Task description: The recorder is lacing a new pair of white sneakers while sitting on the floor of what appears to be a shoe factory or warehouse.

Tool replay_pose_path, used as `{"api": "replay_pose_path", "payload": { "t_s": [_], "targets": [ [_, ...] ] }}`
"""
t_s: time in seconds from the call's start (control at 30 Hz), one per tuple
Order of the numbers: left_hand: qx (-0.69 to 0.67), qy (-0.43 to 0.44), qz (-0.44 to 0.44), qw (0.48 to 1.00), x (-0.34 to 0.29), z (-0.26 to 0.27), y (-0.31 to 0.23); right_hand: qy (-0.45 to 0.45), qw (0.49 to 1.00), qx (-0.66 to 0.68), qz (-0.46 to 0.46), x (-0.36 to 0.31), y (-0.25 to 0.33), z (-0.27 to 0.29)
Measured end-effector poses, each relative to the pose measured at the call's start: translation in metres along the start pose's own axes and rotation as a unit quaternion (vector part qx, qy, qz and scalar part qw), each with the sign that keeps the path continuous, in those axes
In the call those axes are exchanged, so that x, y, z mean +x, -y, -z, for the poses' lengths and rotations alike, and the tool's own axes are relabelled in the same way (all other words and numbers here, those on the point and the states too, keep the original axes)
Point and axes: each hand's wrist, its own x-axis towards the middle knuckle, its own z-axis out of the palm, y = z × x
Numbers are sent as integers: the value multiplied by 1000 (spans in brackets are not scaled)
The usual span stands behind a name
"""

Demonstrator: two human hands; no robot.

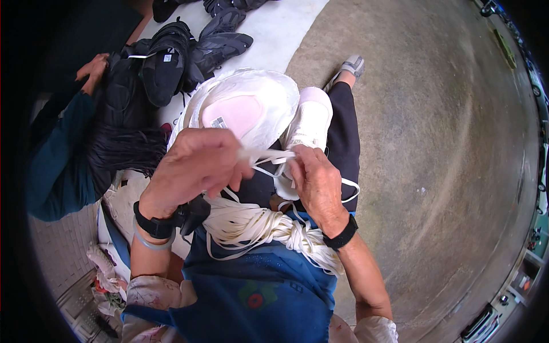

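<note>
A white shoe [311,117] rests on my lap with its toe pointing away from me. White lace [267,154] stretches between my two hands above its near end, with loops hanging below. My right hand [317,180] pinches the lace close to the shoe. Opposite it, my left hand [203,163] is closed around the other part of the lace and somewhat blurred. Beyond my left hand lies a large rounded white piece [280,94] with a pink inset [234,114] and a small label. A thick bundle of white laces [246,226] lies across my blue apron [229,291].
At the far left, several black shoes [163,74] lie on a white surface [286,26]. A co-worker's hand [94,71] and dark green sleeve [68,157] are close by, beside a bunch of black laces [126,148]. Concrete floor [423,143] stretches out on the right.
</note>
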Motion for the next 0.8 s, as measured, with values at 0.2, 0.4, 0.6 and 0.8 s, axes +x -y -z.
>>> {"api": "replay_pose_path", "payload": {
  "t_s": [0.2, 0.4, 0.6, 0.8],
  "targets": [
    [229, -143, 141, 952, 2, -10, -6, -32, 999, -13, 38, 16, -1, -7],
    [143, -155, 97, 973, 0, 4, 7, -12, 986, 164, -14, 35, 24, -4],
    [43, -215, -130, 967, -13, 25, -7, -2, 1000, 3, -9, -6, -12, 13],
    [137, -227, -97, 959, -15, 12, -18, 32, 999, -8, -12, -20, -17, 18]
  ]
}}
